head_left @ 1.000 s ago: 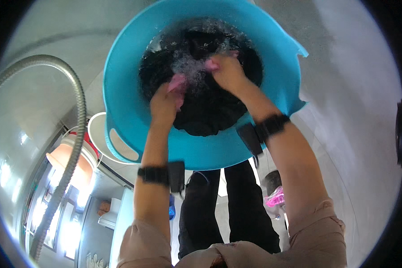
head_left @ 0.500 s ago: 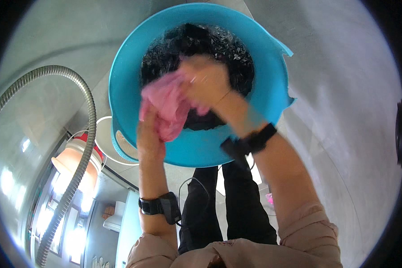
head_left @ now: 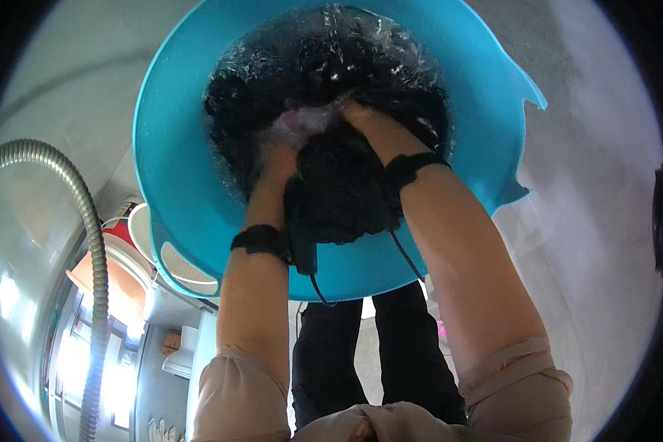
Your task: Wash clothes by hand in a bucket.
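A large turquoise tub [head_left: 486, 140] stands before me with water and a dark mass of soaked cloth [head_left: 339, 184] in it. Both hands are down in the tub, at the water's surface. Between them a pink cloth [head_left: 293, 120] shows only in part through the murky, splashing water. My left hand [head_left: 280, 156] grips its near left side, its fingers mostly under water. On the far right side my right hand [head_left: 356, 113] has hold of it too, fingertips blurred. Each wrist wears a black strap with a cable hanging from it.
A flexible metal hose [head_left: 88, 214] arches up on the left. Behind the tub's left handle stand a white bucket [head_left: 141, 228] and a peach-coloured basin [head_left: 110, 276]. A grey wall rises on the right. My legs in black trousers [head_left: 401, 353] are close to the tub's near side.
Both hands have gone down from above the tub into the water, taking the pink cloth with them. The cloth is now mostly submerged. The tub looks larger and nearer in view.
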Tool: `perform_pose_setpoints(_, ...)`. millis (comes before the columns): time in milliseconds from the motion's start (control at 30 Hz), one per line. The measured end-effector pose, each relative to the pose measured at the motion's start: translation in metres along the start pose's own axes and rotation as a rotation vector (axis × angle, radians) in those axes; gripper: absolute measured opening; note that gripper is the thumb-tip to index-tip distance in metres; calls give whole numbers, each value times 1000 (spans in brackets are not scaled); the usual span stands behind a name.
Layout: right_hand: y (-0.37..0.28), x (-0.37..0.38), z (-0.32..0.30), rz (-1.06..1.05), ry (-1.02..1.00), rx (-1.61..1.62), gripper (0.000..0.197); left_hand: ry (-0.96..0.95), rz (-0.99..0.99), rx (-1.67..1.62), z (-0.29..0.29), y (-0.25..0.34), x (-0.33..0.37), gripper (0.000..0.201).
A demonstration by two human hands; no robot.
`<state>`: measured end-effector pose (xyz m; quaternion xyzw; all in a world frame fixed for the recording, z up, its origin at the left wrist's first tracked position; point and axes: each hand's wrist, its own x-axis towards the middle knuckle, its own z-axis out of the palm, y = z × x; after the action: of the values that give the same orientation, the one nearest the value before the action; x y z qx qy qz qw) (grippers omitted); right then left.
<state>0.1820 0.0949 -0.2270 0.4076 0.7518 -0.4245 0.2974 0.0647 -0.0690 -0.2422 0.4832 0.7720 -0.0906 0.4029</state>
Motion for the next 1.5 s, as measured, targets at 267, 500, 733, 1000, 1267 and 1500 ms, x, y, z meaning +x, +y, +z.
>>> perform_pose_setpoints(267,4,-115,-54,-356,652,93,19,153,-219,-1238,-113,63,-116,48)
perform_pose_setpoints(500,-69,-270,-139,-466,978,114,15,511,-204,-1367,-203,74,-259,41)
perform_pose_setpoints(733,-126,-388,-206,-746,1023,333,17,962,146,-1299,-268,83,-386,56)
perform_pose_setpoints(1000,-150,-373,-197,-650,613,1049,27,794,168,-1217,-238,98,-342,46)
perform_pose_setpoints(1267,-29,-194,-71,94,290,324,45,213,366,-424,-123,117,-173,44)
perform_pose_setpoints(1500,-9,-93,22,120,111,-44,57,90,-82,-157,-72,69,-78,72)
